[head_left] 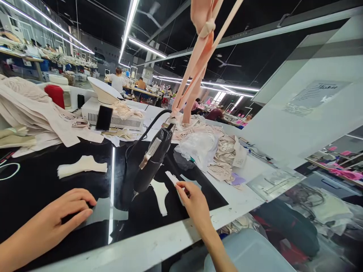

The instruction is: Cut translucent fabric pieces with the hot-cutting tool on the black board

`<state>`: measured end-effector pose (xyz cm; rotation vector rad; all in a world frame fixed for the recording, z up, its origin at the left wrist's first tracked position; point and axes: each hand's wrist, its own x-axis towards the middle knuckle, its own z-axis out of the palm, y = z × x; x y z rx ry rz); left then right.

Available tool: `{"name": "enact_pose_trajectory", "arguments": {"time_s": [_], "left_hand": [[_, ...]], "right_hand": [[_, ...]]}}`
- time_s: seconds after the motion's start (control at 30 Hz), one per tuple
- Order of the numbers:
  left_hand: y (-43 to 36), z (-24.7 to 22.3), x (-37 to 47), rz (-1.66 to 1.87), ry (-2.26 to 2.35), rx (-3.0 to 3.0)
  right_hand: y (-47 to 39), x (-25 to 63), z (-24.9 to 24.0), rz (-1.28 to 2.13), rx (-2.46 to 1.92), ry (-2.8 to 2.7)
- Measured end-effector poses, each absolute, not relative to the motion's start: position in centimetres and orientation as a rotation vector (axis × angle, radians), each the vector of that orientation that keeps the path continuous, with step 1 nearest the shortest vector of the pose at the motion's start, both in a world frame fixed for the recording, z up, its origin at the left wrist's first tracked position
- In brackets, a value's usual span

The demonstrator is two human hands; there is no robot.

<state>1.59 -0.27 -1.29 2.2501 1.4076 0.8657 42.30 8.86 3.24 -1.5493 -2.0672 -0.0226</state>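
My left hand (66,211) rests at the left end of a translucent grey template (117,215) on the black mat (85,241); its fingers are apart and slightly curved, gripping nothing. My right hand (195,204) is closed in a pinch on a cream cut fabric piece (171,176), partly hidden by the fingers. Beside it lie another cream fabric piece (160,194) and a second translucent template (191,180). Between my hands a black corded tool (153,162) with a narrow metal tip hangs point down. Farther left sits a stack of cream cut pieces (82,166).
Knotted pink fabric strips (202,45) suspend the tool. Beige fabric (34,105) is heaped at left, near a phone (104,118) against a white box (124,121). A plastic bag (198,145) and lace pieces (224,151) lie at right. People work in the background.
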Motion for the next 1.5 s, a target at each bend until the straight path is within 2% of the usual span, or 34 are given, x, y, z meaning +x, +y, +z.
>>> {"name": "enact_pose_trajectory", "arguments": {"time_s": [0.2,0.53,1.1,1.5], "left_hand": [[-0.6,-1.1,1.7,0.832,1.459,2.237],[-0.9,-0.2,2.1,0.783,1.470,2.197],[-0.8,0.2,2.5,0.965,1.421,2.319],[-0.7,-0.1,2.5,0.949,1.442,2.300]], "right_hand": [[12.2,41.9,2.4,-0.166,-1.755,-2.188],[12.7,40.7,2.2,-0.343,-1.879,-2.285],[13.0,41.6,3.2,0.170,-1.990,-2.064],[13.4,42.4,2.9,0.353,-1.886,-1.973]]}}
